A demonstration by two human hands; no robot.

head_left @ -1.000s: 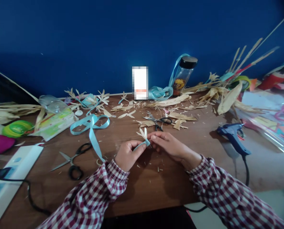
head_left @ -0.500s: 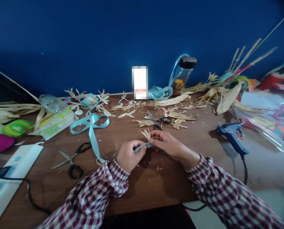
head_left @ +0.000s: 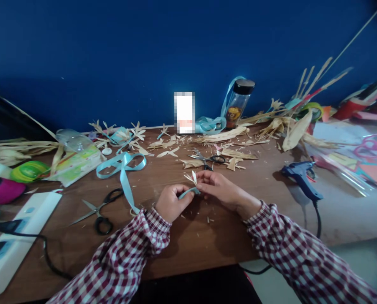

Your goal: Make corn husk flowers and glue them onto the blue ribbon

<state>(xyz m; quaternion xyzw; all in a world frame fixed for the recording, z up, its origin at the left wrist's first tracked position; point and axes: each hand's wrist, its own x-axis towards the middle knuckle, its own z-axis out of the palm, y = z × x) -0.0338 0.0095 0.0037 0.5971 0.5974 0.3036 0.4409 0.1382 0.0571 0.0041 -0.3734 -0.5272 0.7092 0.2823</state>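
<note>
Between my hands is a small corn-husk flower (head_left: 193, 178) with pale pointed petals facing up. A light blue ribbon (head_left: 186, 193) covers its lower part. My left hand (head_left: 172, 202) pinches the ribbon-covered part between thumb and forefinger. On the other side, my right hand (head_left: 218, 188) closes its thumb and fingers on the flower near the base of its petals. The fingers partly hide where husk and ribbon meet. Just beyond my right hand lie small scissors (head_left: 209, 159) among husk scraps.
Larger black-handled scissors (head_left: 101, 211) and a looped blue ribbon (head_left: 125, 177) lie to the left, near a white power strip (head_left: 15, 249). A blue glue gun (head_left: 302, 181) stands right. Husk pieces and a black-lidded bottle (head_left: 241, 103) line the back by the wall.
The camera view has shifted slightly. The flower's petals have turned a little between my fingers; both hands keep hold of it in about the same place.
</note>
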